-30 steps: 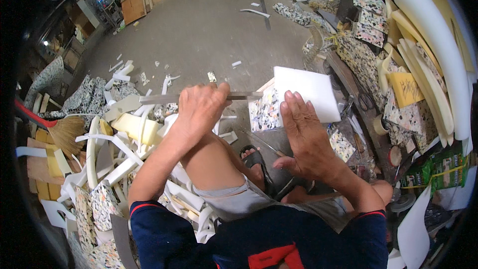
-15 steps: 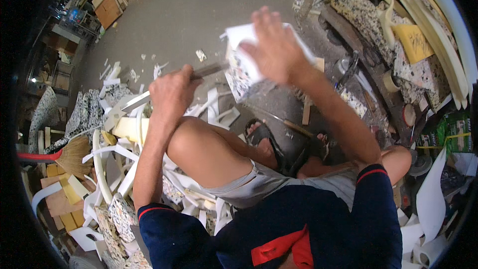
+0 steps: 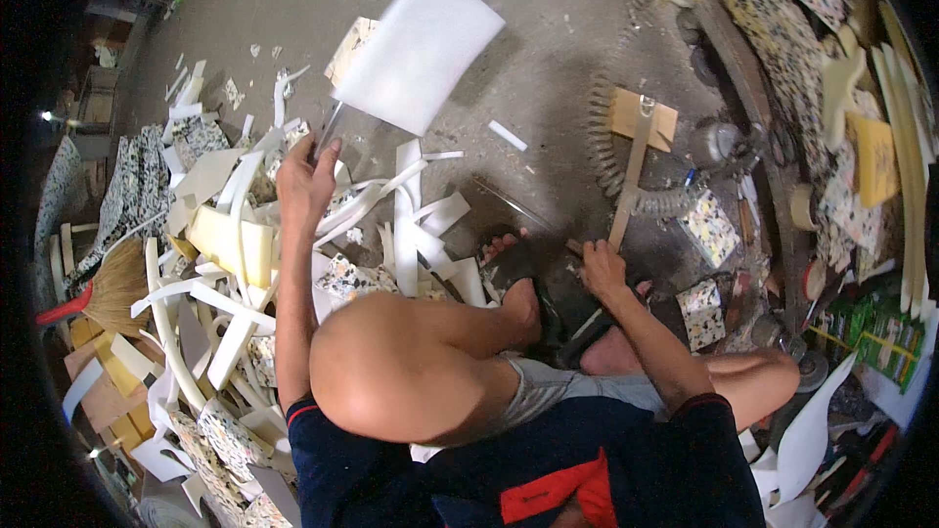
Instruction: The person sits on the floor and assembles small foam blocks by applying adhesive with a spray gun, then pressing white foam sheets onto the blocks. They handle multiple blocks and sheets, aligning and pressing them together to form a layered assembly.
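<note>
My left hand (image 3: 308, 181), at left of centre, is closed on a thin metal strip (image 3: 332, 125). The strip's far end meets the corner of a flat white foam piece (image 3: 421, 49); whether it passes beneath or into the foam is hidden. Speckled foam (image 3: 350, 51) shows from under the white piece's left edge. Lower right, my right hand (image 3: 602, 270) grips the wooden handle of a long thin tool (image 3: 514, 200). Its dark, narrow shaft points away to the left, over the floor near my sandalled foot (image 3: 523, 298).
White foam offcuts (image 3: 230, 332) heap up at left, beside a broom (image 3: 122, 298). To the right are a wooden bar (image 3: 634, 176), a coiled hose (image 3: 599, 127), a speckled foam block (image 3: 711, 227) and a long dark beam (image 3: 748, 88). Curved foam strips (image 3: 905, 176) stand at far right.
My right hand has left the white foam and come down to the wooden-handled tool on the floor, now gripping it. My left hand keeps the metal strip. The view has shifted.
</note>
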Tool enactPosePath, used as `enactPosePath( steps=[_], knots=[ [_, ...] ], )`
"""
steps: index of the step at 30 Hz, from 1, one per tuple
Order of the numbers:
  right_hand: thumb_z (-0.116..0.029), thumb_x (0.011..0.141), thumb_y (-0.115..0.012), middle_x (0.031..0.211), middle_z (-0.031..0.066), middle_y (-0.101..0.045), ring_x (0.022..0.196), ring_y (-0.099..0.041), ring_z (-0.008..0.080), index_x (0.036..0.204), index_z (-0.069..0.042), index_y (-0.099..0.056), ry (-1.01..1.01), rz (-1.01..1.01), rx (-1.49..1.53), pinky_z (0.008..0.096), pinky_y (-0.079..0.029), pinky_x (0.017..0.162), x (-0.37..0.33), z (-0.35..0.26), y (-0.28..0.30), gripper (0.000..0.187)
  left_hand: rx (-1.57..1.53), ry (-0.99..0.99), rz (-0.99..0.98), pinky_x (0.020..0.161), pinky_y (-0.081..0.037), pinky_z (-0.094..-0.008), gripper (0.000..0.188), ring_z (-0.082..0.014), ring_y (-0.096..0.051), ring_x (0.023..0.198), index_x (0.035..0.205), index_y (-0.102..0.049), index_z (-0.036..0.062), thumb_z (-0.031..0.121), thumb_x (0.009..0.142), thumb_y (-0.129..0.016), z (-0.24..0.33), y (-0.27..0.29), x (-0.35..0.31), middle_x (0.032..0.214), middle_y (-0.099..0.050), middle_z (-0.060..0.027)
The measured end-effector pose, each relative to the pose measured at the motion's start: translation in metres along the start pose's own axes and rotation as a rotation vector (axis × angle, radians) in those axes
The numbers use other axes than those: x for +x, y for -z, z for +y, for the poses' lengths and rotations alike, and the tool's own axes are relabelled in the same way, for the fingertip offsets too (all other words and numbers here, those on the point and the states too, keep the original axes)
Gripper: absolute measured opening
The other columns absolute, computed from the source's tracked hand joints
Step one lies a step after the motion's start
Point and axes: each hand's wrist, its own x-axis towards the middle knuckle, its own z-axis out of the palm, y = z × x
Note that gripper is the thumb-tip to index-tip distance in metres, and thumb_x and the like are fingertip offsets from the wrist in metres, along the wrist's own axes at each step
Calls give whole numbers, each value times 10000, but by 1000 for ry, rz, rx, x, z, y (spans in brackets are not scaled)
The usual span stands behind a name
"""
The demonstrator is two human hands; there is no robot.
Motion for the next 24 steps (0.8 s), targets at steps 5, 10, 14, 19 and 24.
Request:
enactPosePath(
  steps=[5, 10, 14, 19, 24],
  knots=[
    [-189, 879, -708, 1092, 219, -602, 980, -636, 449, 1248, 0, -576, 51, 42, 172, 509, -527, 878, 24, 24, -4, 435, -1, 139, -162, 641, -461, -375, 581, -189, -552, 702, 1249, -646, -35, 426, 905, -726, -22, -39, 7, 828, -674, -137],
    [-181, 907, -681, 1039, 267, -632, 992, -629, 477, 1233, 45, -555, -115, 300, 313, 535, -499, 867, 57, 22, 32, 416, -161, -5, -207, 635, -491, -391, 323, -312, -637, 677, 1040, -549, 5, 143, 862, -780, -19, -89, 13, 824, -687, -193],
    [-194, 942, -649, 1065, 284, -644, 1002, -641, 476, 1258, 58, -535, -214, 342, 513, 490, -506, 838, 57, 1, 60, 420, -4, -116, -146, 623, -498, -409, 281, -358, -642, 695, 995, -568, 31, 156, 863, -782, -20, -127, 3, 818, -680, -167],
    [-192, 975, -615, 1033, 282, -653, 935, -669, 456, 1290, 39, -513, -83, 297, 720, 484, -517, 795, 60, -34, 63, 404, 186, -385, -8, 621, -468, -477, 212, -366, -605, 693, 936, -578, 69, 152, 852, -754, -24, -178, -5, 736, -602, -132],
    [-183, 942, -650, 1098, 312, -650, 982, -659, 510, 1346, 28, -455, -11, 182, 862, 513, -528, 833, 88, -53, 56, 495, 259, -324, -156, 665, -475, -483, 184, -363, -611, 762, 1006, -611, 56, 122, 871, -718, -33, -200, -17, 809, -618, -142]
  ],
)
